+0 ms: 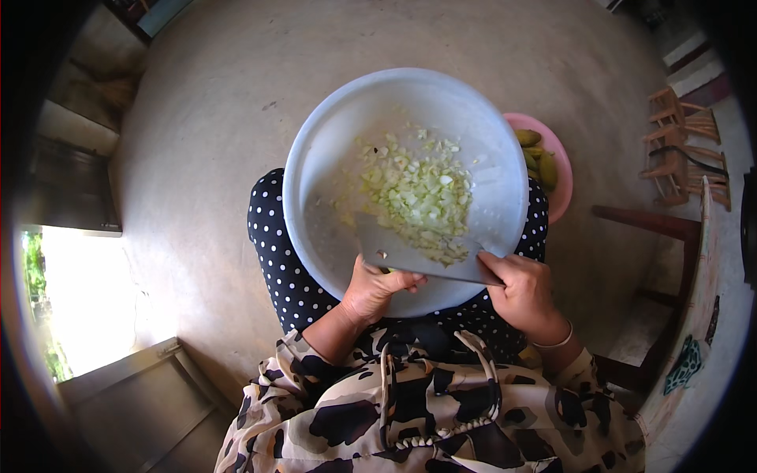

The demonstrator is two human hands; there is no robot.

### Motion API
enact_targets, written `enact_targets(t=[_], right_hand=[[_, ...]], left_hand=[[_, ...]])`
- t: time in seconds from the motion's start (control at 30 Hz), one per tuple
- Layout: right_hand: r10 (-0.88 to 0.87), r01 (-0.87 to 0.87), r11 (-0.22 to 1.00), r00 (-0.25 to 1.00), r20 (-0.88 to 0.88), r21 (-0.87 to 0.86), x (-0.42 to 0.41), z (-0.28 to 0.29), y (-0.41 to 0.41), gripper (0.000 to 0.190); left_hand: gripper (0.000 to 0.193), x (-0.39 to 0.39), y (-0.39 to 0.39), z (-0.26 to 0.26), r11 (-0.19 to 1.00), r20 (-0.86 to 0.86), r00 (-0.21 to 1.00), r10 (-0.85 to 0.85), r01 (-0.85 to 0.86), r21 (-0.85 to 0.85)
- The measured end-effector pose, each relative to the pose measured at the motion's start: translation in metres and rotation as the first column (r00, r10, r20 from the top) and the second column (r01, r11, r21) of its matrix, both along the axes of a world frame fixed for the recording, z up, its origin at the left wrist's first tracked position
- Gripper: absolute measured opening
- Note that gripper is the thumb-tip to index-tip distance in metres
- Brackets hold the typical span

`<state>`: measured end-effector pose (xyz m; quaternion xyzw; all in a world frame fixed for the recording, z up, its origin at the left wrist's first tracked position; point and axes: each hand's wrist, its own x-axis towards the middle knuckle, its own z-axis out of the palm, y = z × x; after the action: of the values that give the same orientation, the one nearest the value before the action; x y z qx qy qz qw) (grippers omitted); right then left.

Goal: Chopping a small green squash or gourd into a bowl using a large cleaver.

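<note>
My right hand [523,290] grips the handle end of a wide cleaver [408,251], its blade lying across the near side of a large pale basin [322,124]. My left hand [375,290] is curled below the blade's near edge, thumb pointing right. A bit of green vegetable [387,270] shows at its fingers, mostly hidden by the hand and blade. Chopped pale-green vegetable pieces [423,189] are heaped in the basin beyond the blade. The basin rests on my lap, over dotted trousers [272,236].
A pink basin [562,159] with several green-yellow cucumber-like vegetables [547,168] stands on the concrete floor [225,118] just right of the large basin. Wooden chairs [674,154] and a dark-legged table [656,222] are at the right. A bright doorway [106,295] opens at the left.
</note>
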<state>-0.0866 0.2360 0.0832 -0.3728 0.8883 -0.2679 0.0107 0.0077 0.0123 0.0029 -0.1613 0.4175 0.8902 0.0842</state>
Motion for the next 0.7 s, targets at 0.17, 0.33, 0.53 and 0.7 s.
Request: enact_targets(t=[0.17,0.33,0.53,0.7], right_hand=[[-0.055,0.096,0.985,0.963,0.265,-0.142,-0.002,0.005,0.005,0.024],[0.072,-0.063,0.989,0.995,0.067,-0.135,0.006,0.006,-0.011,0.026],[0.146,-0.161,0.975,0.984,-0.106,-0.151,0.013,0.005,-0.019,0.030],[0.160,-0.178,0.980,0.972,-0.170,-0.094,0.009,0.001,-0.015,0.031]], left_hand=[[0.041,-0.007,0.002,0.008,0.988,0.053,0.995,0.080,-0.086,0.125],[0.047,0.001,0.000,-0.004,0.966,0.016,0.993,0.115,-0.116,0.230],[0.050,-0.005,-0.014,-0.028,0.953,-0.060,0.998,0.031,-0.011,0.303],[0.052,0.004,-0.002,-0.022,0.987,-0.048,0.997,0.062,-0.054,0.151]])
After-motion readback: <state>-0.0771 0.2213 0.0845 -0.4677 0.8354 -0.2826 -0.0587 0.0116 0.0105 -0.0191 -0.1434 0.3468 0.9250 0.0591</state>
